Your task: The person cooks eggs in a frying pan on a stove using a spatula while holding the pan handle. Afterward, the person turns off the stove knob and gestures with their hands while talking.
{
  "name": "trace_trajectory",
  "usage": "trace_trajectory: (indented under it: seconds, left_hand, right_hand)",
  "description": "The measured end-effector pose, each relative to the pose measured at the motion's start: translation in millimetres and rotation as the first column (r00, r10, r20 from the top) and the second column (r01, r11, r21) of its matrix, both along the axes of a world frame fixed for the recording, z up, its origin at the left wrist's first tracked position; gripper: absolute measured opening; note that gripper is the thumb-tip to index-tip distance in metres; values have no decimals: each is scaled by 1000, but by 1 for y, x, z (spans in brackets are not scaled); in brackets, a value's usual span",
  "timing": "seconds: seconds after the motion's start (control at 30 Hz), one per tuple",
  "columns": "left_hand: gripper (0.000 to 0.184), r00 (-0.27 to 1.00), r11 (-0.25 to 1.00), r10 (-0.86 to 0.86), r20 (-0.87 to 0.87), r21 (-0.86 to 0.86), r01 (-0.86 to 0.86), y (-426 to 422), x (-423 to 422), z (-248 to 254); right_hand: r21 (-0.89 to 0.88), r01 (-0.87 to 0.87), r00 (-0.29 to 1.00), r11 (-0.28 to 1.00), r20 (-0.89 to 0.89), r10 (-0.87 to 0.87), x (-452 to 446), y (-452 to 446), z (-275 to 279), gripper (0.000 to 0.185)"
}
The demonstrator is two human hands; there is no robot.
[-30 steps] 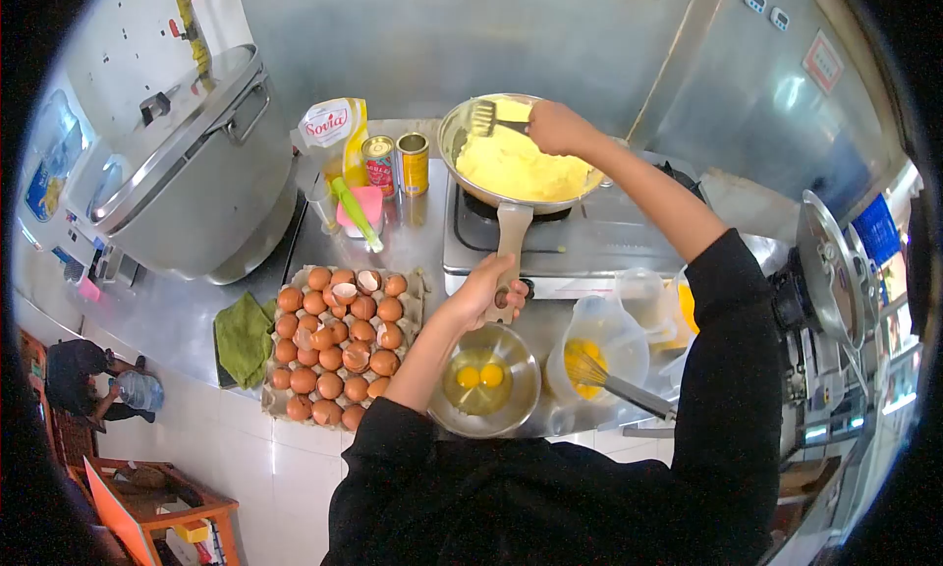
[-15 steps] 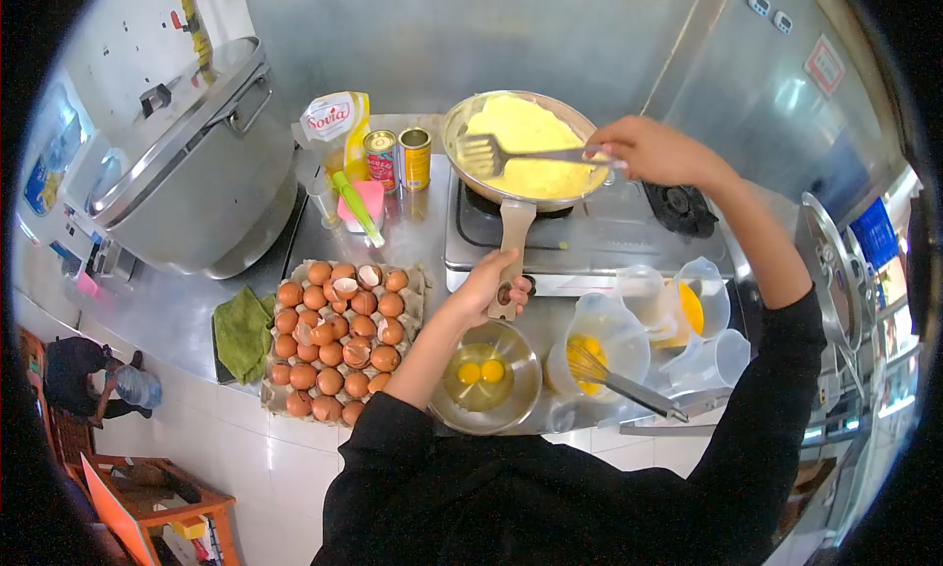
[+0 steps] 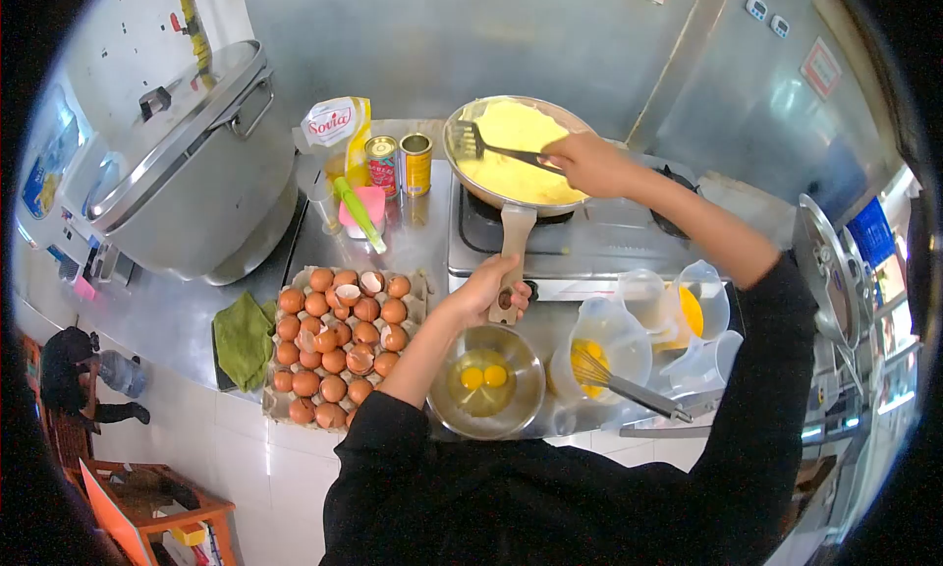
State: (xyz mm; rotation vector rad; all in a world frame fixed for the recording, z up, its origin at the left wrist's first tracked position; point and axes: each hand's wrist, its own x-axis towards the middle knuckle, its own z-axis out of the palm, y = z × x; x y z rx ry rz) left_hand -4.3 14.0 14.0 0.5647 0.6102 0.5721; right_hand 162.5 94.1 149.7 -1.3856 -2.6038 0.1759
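Observation:
My left hand (image 3: 493,287) is closed around the beige handle of a frying pan (image 3: 519,234), which sits on the left burner of the gas stove (image 3: 599,234). A yellow egg layer (image 3: 521,139) covers much of the pan's inside. Above it, my right hand (image 3: 593,163) grips a dark slotted spatula (image 3: 513,154), whose head is over the pan's left side; whether it touches the egg I cannot tell. Below my left hand stands a steel bowl (image 3: 440,409) with two raw yolks (image 3: 482,377) in clear egg white.
To the left lie a carton of brown eggs and cracked shells (image 3: 334,362), a green cloth (image 3: 244,340), opened cans (image 3: 416,165) and a large pot (image 3: 201,183). Plastic jugs (image 3: 611,335), one with a whisk (image 3: 629,387), stand right. A person (image 3: 69,374) is at far left.
My right hand has moved left and nearer with the spatula, and the spatula's head has tipped and shifted slightly left. My left hand still holds the pan handle.

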Motion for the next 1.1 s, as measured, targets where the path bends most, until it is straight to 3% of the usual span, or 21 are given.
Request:
trace_trajectory:
  seconds: [0.1,0.27,0.37,0.57,0.67,0.73,0.83,0.93,1.0,1.1]
  left_hand:
    - [23,1000,1000,13,-6,21,-12,-2,0,4]
    - [21,999,1000,8,-34,26,-7,-3,0,1]
    - [21,1000,1000,-6,-28,18,7,0,1,-2]
    - [20,999,999,-24,-24,38,25,1,-2,0]
    - [19,998,999,-29,-47,24,30,1,0,-3]
    - [19,999,1000,-22,-23,19,23,-2,1,-2]
    - [18,999,1000,-29,-18,5,29,-2,1,-1]
    - [18,999,1000,-20,-37,2,20,-3,3,4]
    - [18,999,1000,-10,-53,9,11,-5,1,8]
    - [17,999,1000,-11,-39,9,11,-6,3,8]
  right_hand:
    - [-200,69,997,977,-19,-74,4,-35,32,20]
    - [26,97,976,995,-200,-90,-7,22,-27,18]
    - [69,149,981,986,-134,-138,-9,35,-37,17]
    - [-110,56,995,992,87,-46,-17,-50,22,20]
    - [-4,7,1000,1000,16,-7,-20,-19,-1,20]
    - [-12,147,989,989,-1,-147,-35,11,-14,20]
    - [-47,199,980,979,19,-198,-38,20,-12,20]
    - [-67,10,998,998,62,-6,-23,-20,3,19]
    - [-108,-13,987,994,157,30,-18,-55,23,19]
    - [-170,25,995,985,97,-8,-22,-62,19,19]
